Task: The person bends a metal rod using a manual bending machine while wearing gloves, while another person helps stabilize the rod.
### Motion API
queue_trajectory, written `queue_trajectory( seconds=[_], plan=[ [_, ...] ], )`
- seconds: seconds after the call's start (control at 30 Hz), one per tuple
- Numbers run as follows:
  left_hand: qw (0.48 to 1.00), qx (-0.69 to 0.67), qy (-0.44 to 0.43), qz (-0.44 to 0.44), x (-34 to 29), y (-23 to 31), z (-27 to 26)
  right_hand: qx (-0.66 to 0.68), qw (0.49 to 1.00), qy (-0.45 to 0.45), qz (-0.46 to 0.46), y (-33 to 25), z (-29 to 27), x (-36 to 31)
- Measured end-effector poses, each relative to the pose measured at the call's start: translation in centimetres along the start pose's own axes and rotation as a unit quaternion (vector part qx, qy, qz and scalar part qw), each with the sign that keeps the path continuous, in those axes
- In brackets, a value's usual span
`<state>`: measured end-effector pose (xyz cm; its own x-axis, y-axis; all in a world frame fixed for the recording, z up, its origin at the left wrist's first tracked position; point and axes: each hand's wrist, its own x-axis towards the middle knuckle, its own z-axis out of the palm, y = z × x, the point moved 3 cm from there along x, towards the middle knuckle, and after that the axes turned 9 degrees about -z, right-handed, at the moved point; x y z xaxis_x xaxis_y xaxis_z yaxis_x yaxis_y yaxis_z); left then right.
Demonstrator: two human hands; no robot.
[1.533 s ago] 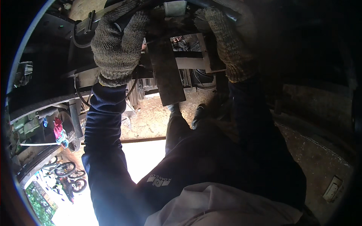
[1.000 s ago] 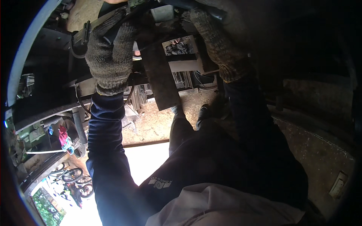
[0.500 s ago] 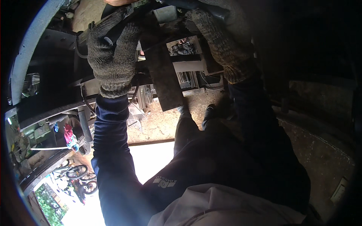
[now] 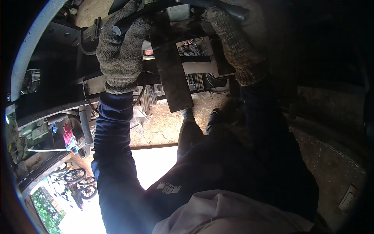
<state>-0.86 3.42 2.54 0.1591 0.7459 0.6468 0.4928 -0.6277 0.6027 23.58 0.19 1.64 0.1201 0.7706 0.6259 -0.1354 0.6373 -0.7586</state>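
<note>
Both of my hands wear grey knitted work gloves and are raised at the top of the view. My left hand (image 4: 120, 54) is closed round a dark round bar (image 4: 134, 21), whose blunt end sticks out between thumb and fingers. My right hand (image 4: 237, 46), its glove stained brown, grips a dark bar (image 4: 233, 11) at the right, whose end shows past the thumb. Whether both are one bar cannot be seen. Between the hands sits a small grey metal block (image 4: 179, 13). Below it hangs a flat dark metal plate (image 4: 174, 78).
A dark machine frame (image 4: 50, 105) spans the left, with a pink and blue rag (image 4: 69, 138) hanging there. Metal rods (image 4: 148, 97) stand beyond the frame. Bicycles (image 4: 76, 177) are outside at the lower left. My feet are on the brown floor (image 4: 159, 121).
My left hand has shifted a little to the right, and more of the bar's end shows in it. The right hand keeps its grip; the whole view has shifted slightly.
</note>
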Motion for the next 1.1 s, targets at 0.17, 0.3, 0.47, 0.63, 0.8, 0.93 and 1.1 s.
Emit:
queue_trajectory(
  seconds=[0.17, 0.3, 0.47, 0.63, 0.8, 0.93, 1.1],
  plan=[
    [0.947, 0.274, 0.002, 0.169, -0.6, -0.7, -0.3, 0.186, 0.972, -0.079, 0.121, -0.7, -0.4, 2.2],
    [0.931, 0.312, 0.028, 0.187, -1.0, -1.0, -0.5, 0.113, 0.994, -0.013, 0.006, -0.3, 0.7, 0.9],
    [0.949, 0.277, 0.036, 0.145, -0.9, -0.9, -0.3, 0.131, 0.991, -0.003, 0.006, -0.4, 0.7, 0.8],
    [0.956, 0.279, 0.018, 0.092, -0.7, -0.6, -0.5, 0.128, 0.991, 0.024, -0.025, 0.7, 1.0, 0.8],
    [0.995, -0.033, 0.047, -0.086, -0.6, -0.4, 0.2, 0.089, 0.996, 0.012, -0.024, 1.2, -0.1, 0.4],
    [0.996, -0.03, 0.046, -0.074, -0.4, 0.1, 0.3, 0.119, 0.993, 0.01, -0.004, 1.1, -0.1, 0.2],
    [0.956, 0.245, 0.022, 0.161, -0.4, -0.1, -0.3, 0.066, 0.997, 0.031, -0.014, 1.0, 0.2, 0.1]
  ],
)
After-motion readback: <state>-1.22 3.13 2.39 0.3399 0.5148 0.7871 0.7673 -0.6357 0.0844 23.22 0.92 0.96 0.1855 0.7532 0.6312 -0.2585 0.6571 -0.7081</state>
